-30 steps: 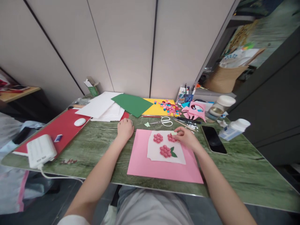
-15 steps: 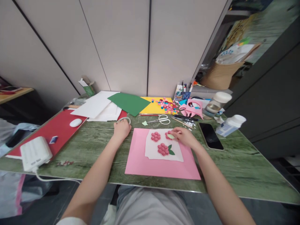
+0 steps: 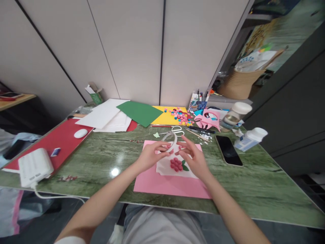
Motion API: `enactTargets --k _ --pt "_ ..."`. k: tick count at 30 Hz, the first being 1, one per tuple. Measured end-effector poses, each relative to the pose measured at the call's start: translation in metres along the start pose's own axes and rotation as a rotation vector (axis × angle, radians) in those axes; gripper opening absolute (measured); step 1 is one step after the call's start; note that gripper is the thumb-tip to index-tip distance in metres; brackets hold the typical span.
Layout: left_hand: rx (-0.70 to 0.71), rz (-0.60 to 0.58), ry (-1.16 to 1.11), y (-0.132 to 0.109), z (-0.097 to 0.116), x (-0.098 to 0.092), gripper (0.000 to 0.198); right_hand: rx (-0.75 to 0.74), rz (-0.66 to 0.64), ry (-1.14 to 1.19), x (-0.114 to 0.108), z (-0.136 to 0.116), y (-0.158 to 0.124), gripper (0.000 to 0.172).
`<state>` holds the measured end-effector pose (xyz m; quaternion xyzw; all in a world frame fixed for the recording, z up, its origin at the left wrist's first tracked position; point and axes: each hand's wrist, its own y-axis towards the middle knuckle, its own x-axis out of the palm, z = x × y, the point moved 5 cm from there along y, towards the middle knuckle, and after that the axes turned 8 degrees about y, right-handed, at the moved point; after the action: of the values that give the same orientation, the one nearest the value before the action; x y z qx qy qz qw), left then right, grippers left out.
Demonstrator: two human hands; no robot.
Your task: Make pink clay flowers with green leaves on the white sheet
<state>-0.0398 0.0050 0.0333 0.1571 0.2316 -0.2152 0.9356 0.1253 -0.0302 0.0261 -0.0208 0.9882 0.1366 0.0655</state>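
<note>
My left hand (image 3: 149, 156) is closed on a white roll of tape (image 3: 175, 139), raised on edge above the picture. Just to the roll's right is my right hand (image 3: 194, 157), its fingers spread; I see nothing plainly held in it. Below both hands lies a torn-edged white sheet (image 3: 165, 169) on pink paper (image 3: 152, 186). A berry-like cluster of red-pink clay balls (image 3: 176, 164) with dark green leaves (image 3: 185, 166) shows on the white sheet. Two other clusters are mostly hidden behind the hands and the roll.
White-handled scissors (image 3: 180, 130) and a pale green scrap (image 3: 156, 135) lie behind the picture. Coloured balls (image 3: 182, 117) sit on yellow paper (image 3: 156, 118), beside green card (image 3: 139, 113). A phone (image 3: 229, 150) and a white bottle (image 3: 251, 139) are at right, a power bank (image 3: 35, 167) at left.
My left hand has brought the tape roll from the table, rightward over the picture. My right hand has opened its fingers beside the roll; the pale green leaf it held is no longer visible.
</note>
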Motion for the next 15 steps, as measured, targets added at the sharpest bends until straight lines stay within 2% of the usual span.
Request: enactTargets --k 3,6,12,15 --pt "0.035 -0.003 0.022 -0.004 0.001 0.007 0.029 -0.021 -0.021 -0.089 0.001 -0.003 -0.003 0.041" --pt "0.095 -0.019 0.078 -0.005 0.002 0.011 0.027 -0.019 0.014 -0.128 -0.001 -0.003 -0.002 0.029" --pt "0.178 -0.126 0.278 -0.007 0.007 0.016 0.029 0.017 -0.027 -0.061 0.006 0.003 -0.002 0.019" --pt "0.212 -0.131 0.392 -0.008 0.006 0.018 0.029 0.035 -0.032 -0.047 0.007 0.006 -0.002 0.017"
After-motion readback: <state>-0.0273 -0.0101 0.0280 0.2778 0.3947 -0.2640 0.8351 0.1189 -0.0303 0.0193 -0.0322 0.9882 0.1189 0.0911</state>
